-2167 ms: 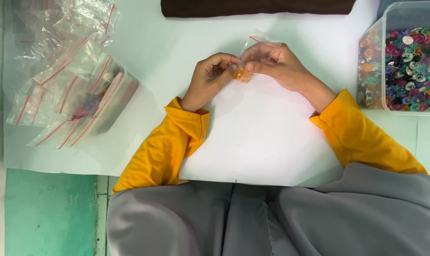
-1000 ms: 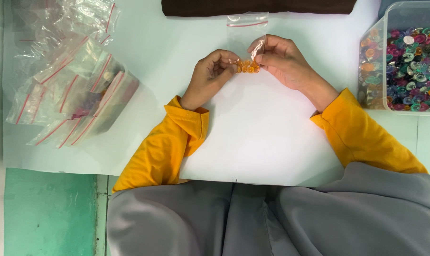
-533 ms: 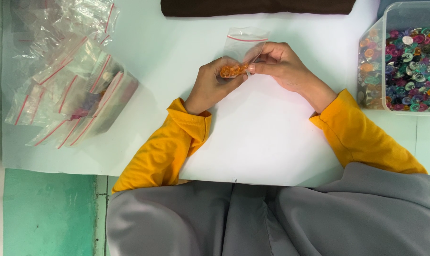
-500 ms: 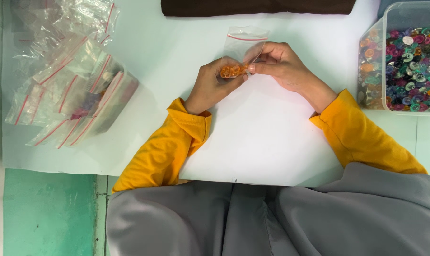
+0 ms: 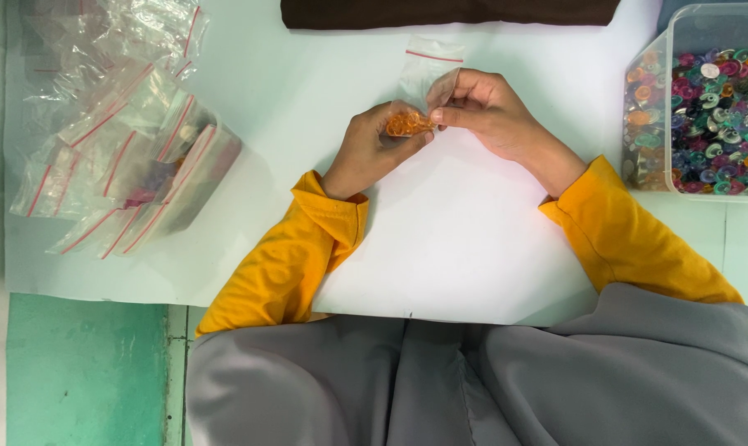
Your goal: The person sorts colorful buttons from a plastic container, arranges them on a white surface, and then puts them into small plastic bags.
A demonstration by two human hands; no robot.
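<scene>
White sheet, clear tub of colourful buttons.

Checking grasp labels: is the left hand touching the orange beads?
Touching. The head view shows the left hand fingertips closed around the orange beads, no gap.

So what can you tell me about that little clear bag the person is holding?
The small clear bag is thin, see-through plastic with a red line across its top, like a zip seal. It lies flat on the white sheet, its lower end pinched by the right hand. The left hand meets it there, holding a cluster of small orange pieces at the bag's lower end. Whether it is open cannot be told. It looks empty above the fingers.
</scene>
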